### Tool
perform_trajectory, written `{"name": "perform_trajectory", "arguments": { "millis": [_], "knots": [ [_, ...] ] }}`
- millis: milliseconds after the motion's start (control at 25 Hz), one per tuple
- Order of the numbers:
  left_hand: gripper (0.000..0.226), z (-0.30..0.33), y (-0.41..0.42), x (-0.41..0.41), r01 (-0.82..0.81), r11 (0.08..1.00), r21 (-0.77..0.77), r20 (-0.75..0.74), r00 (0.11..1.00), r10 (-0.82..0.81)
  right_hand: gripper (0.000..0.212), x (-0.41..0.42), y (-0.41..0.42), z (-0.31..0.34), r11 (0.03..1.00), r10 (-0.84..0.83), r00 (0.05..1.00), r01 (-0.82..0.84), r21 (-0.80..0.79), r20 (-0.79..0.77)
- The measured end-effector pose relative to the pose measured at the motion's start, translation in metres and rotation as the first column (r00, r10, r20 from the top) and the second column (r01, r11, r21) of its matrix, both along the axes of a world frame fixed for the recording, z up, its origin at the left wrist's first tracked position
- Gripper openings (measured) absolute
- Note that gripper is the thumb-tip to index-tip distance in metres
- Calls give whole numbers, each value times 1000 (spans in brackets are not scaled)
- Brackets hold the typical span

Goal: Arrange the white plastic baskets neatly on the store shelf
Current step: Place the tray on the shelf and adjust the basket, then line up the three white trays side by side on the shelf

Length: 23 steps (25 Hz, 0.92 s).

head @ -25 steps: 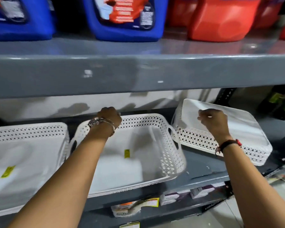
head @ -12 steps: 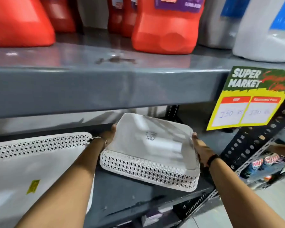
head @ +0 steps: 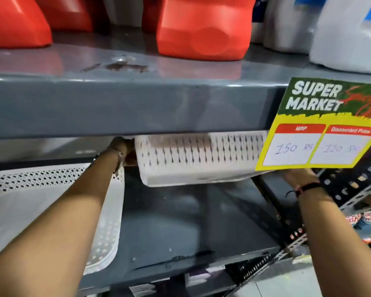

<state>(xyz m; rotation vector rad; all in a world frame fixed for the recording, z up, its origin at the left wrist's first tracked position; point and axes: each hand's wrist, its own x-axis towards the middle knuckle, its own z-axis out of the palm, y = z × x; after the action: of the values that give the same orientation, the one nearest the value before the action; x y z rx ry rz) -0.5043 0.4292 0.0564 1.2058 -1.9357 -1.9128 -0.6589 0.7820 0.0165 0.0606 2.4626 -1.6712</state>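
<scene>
A white perforated plastic basket (head: 198,160) hangs in the air above the grey shelf (head: 189,228), tipped so its long side wall faces me, its top edge hidden by the shelf board above. My left hand (head: 124,153) grips its left end. My right hand (head: 298,175) holds its right end, mostly hidden behind the price sign. A second white basket (head: 51,202) sits on the shelf at the left, under my left forearm.
A green and yellow price sign (head: 321,123) hangs from the upper shelf edge (head: 137,106) at the right. Orange jugs (head: 204,28) and white jugs (head: 349,33) stand on the upper shelf. A perforated metal upright (head: 351,185) frames the right side.
The basket was upside down on the shelf between both hands; now it is lifted and turned on its side. A second ago my left hand held the middle basket instead.
</scene>
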Motion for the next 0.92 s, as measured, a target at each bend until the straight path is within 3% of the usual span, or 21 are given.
{"name": "perform_trajectory", "arguments": {
  "millis": [40, 120, 200, 280, 400, 480, 560, 760, 920],
  "knots": [
    [30, 2, -1, 5, 70, 996, -55, 77, 995, -66, 26, -3, 3, 1, 992, 94, 996, -93, 89, -3],
    [26, 3, 10, 18, 284, 956, -69, 253, 932, -258, 20, 4, -3, 12, 968, 224, 975, -222, 114, -4],
    [31, -1, 18, 24, 406, 912, -61, 387, 852, -354, 15, 8, -16, 9, 960, 143, 989, -150, 238, 45],
    [32, -4, 22, 26, 423, 903, -77, 428, 832, -353, 31, 5, -19, -2, 909, -50, 999, 45, 414, -1],
    [28, -7, 23, 27, 421, 906, -34, 463, 810, -359, 32, 8, -19, -10, 807, -4, 998, 41, 589, -63],
    [19, -9, 28, 34, 452, 891, -30, 497, 781, -379, 13, 11, -17, -16, 794, 14, 999, 11, 608, -36],
    [33, -17, 28, 42, 489, 871, -46, 498, 767, -404, 4, 14, -13, -27, 810, -12, 1000, 19, 587, -15],
    [19, -18, 36, 39, 480, 875, -66, 574, 735, -361, 15, 14, -7, -40, 833, -52, 998, 56, 551, -23],
    [23, -17, 32, 41, 596, 778, -199, 672, 661, -334, 20, 34, -15, -21, 759, -21, 999, 0, 651, 24]
  ]
}}
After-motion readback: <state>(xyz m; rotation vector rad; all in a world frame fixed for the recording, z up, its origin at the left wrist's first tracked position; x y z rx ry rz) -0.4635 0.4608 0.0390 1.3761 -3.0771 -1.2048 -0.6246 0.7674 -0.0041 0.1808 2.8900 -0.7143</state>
